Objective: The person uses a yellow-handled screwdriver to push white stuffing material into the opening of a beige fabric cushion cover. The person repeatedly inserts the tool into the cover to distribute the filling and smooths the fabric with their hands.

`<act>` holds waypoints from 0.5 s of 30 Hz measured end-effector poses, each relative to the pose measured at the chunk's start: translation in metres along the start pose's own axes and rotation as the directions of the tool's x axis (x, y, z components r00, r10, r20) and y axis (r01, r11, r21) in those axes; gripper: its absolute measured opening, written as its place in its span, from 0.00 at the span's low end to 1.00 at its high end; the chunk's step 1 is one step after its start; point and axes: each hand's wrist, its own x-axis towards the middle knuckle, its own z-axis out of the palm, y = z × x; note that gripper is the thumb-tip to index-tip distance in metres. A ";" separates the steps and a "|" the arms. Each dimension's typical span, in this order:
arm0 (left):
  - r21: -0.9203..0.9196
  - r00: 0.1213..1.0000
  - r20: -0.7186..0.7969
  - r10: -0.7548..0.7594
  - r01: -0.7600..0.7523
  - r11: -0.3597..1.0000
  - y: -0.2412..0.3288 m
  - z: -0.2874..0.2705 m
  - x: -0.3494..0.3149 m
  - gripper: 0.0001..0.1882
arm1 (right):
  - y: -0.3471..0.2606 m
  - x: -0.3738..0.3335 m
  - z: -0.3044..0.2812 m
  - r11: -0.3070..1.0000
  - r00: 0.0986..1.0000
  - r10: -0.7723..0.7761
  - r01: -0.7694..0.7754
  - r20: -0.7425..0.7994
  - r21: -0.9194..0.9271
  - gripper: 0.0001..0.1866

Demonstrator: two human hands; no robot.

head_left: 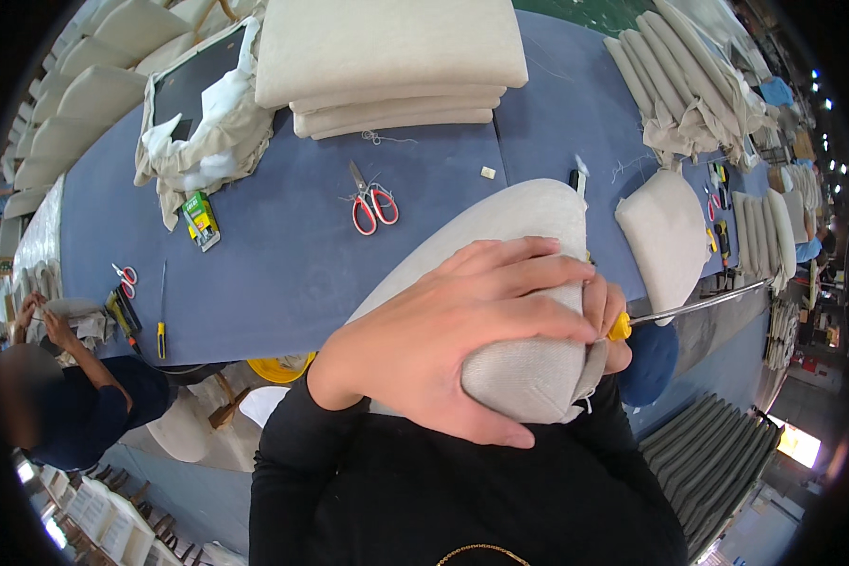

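A beige fabric-covered cushion (524, 382) tilts up in front of my chest, its far end over the blue table. My left hand (472, 325) is wrapped over its top, thumb on the near side and fingers reaching to the right edge. At that edge my right hand (613, 325) is closed round a screwdriver (620, 326), partly hidden by the cushion. Its yellow collar shows beside the fingers, and the long metal shaft points out to the right. Loose fabric and a bit of white thread hang at the cushion's near corner.
On the blue table (283, 255) lie red-handled scissors (374, 209), a green-yellow box (200, 222) and another screwdriver (161, 340). Stacked cushions (391, 57) stand at the back; a half-covered panel (198, 104) lies left of them. A co-worker (85, 396) works at the far left.
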 end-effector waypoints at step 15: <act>0.493 0.869 -0.446 -0.214 0.438 0.751 0.045 0.059 -0.032 0.43 | -0.036 0.013 -0.002 0.983 0.998 0.063 -0.061 0.009 -0.175 0.20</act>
